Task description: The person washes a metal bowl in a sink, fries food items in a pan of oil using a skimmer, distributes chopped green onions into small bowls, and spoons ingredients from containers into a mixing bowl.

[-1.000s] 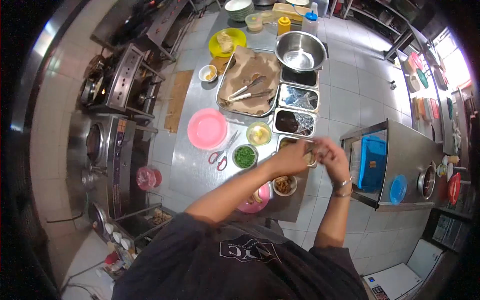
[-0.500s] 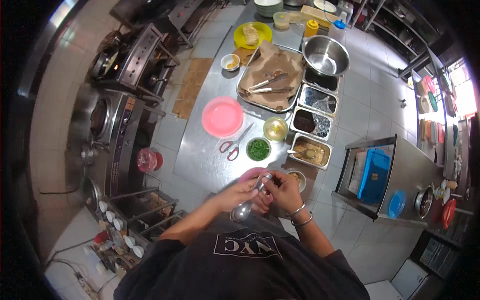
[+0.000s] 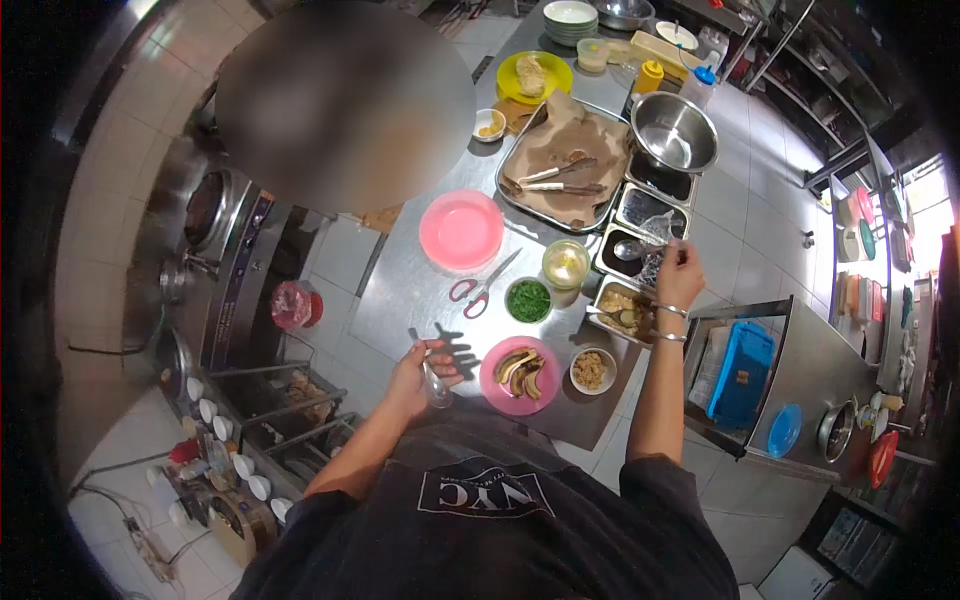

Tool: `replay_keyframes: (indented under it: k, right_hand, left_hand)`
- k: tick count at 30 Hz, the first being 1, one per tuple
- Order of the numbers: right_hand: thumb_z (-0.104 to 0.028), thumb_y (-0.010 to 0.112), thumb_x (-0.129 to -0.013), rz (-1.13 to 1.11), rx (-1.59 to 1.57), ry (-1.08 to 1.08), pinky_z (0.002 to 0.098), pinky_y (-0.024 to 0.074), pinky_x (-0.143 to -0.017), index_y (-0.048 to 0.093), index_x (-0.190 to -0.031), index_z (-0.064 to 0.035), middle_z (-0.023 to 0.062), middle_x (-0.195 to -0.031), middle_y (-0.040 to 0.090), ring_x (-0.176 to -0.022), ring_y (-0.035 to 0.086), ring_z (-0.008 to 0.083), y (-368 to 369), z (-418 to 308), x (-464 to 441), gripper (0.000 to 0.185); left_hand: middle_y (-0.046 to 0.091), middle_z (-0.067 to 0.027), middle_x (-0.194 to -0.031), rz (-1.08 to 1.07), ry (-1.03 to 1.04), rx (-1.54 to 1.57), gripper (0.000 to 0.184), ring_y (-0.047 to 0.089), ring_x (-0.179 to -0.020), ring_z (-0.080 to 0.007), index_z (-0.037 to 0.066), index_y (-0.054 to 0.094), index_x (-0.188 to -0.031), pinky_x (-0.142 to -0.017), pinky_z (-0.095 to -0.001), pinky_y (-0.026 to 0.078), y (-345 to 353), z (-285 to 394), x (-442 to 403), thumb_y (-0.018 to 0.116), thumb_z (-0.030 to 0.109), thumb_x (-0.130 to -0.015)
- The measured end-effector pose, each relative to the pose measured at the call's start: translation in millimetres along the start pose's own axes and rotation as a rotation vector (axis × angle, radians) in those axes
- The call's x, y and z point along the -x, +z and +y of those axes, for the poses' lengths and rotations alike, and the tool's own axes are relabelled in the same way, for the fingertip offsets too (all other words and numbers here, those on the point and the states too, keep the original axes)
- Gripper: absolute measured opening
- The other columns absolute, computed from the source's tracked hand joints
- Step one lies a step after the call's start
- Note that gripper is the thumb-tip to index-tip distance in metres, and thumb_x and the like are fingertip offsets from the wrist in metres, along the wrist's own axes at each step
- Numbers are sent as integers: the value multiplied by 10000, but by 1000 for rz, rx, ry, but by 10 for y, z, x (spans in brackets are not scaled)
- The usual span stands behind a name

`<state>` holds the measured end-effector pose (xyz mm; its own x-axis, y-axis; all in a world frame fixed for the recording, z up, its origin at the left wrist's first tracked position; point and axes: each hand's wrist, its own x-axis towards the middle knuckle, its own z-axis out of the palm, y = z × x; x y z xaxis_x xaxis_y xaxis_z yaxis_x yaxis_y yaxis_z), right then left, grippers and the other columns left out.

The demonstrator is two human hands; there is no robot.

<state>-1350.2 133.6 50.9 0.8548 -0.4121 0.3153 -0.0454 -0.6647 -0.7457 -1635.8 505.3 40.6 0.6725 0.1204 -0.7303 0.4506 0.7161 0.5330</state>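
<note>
My left hand holds a metal spoon against its palm with the thumb, its other fingers stretched out. Pinched in my right hand is the handle of a second spoon, its bowl at a metal pan of dark sauce. Between my arms, a pink plate bears several browned, elongated pieces of food. To its right stands a small white bowl of tan crumbly food. My right wrist passes beside a pan of pale, chunky food.
Scissors, chopped greens, a clear tub and a pink bowl occupy the steel table. Farther off are a paper-lined tray with tongs and a large steel bowl. A blurred oval covers the upper left.
My hands have parted from above the pink plate, uncovering its food. The right has gone forward and right with a spoon to the sauce pan; the left has moved left with its spoon.
</note>
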Motion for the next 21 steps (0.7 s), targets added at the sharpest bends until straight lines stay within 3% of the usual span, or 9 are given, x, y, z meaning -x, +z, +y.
replay_keyframes:
  k: [4, 6, 8, 10, 11, 13, 15, 16, 21]
  right_hand:
    - [-235, 658, -833, -140, 56, -16, 444, 513, -704, 719, -908, -57, 201, -806, 693, -746, 676, 361, 351, 301, 151, 203]
    - [-223, 711, -809, -147, 145, 3, 396, 534, -686, 718, -883, -30, 156, -754, 699, -694, 681, 300, 451, 413, 174, 207]
    - [-197, 738, -787, -212, 184, 21, 416, 531, -725, 713, -911, -29, 160, -794, 694, -744, 672, 326, 430, 446, 181, 211]
    - [-141, 730, -754, -280, 277, 20, 458, 489, -864, 666, -1077, -38, 188, -1005, 658, -972, 619, 384, 360, 406, 226, 344]
    - [-141, 730, -754, -282, 279, 21, 458, 489, -864, 666, -1077, -38, 188, -1005, 658, -972, 619, 384, 307, 266, 260, 344]
    - [-77, 723, -710, -325, 267, -480, 477, 436, -941, 595, -1213, -56, 178, -1171, 582, -1124, 535, 377, 199, -235, 357, 520]
    - [-75, 663, -722, -627, 499, -775, 495, 416, -933, 545, -1323, -166, 116, -1332, 528, -1199, 508, 339, 339, -508, 488, 619]
    - [-91, 629, -778, -745, 443, -932, 504, 405, -963, 487, -1392, -219, 94, -1412, 487, -1255, 484, 337, 476, -477, 541, 643]
    - [-128, 619, -848, -870, 640, -1137, 531, 410, -995, 462, -1402, -332, 76, -1468, 432, -1280, 457, 387, 1010, -378, 743, 611]
  left_hand:
    - [618, -149, -984, -7, 42, 87, 415, 643, -894, -320, 54, 487, -1191, -828, -562, 550, 172, 55, 186, 339, 414, -1047]
    - [648, -167, -1017, -99, 38, 145, 424, 670, -899, -340, 77, 464, -1226, -882, -625, 516, 107, 57, 139, 381, 441, -1026]
    - [655, -158, -1001, -94, 48, 137, 412, 675, -866, -328, 80, 471, -1212, -830, -582, 548, 76, 74, 145, 383, 438, -1028]
    - [666, -145, -981, -111, 18, 167, 396, 668, -802, -301, 85, 489, -1195, -697, -476, 571, -46, 83, 139, 384, 430, -1033]
    - [666, -145, -981, -109, 16, 168, 396, 668, -802, -301, 85, 489, -1195, -697, -476, 571, -62, 103, 157, 384, 430, -1033]
    - [682, -137, -945, -63, -50, 228, 390, 653, -745, -273, 84, 536, -1143, -574, -384, 532, -73, 155, 182, 404, 434, -1028]
    - [688, -137, -934, -61, -90, 230, 397, 648, -740, -267, 83, 555, -1121, -559, -369, 517, -179, 146, 158, 418, 442, -1021]
    - [693, -138, -923, -63, -126, 229, 404, 643, -735, -262, 82, 574, -1099, -545, -355, 502, -225, 153, 132, 431, 450, -1014]
    - [696, -149, -919, -94, -145, 300, 406, 640, -691, -261, 81, 594, -1092, -525, -352, 513, -308, 195, 257, 456, 453, -1003]
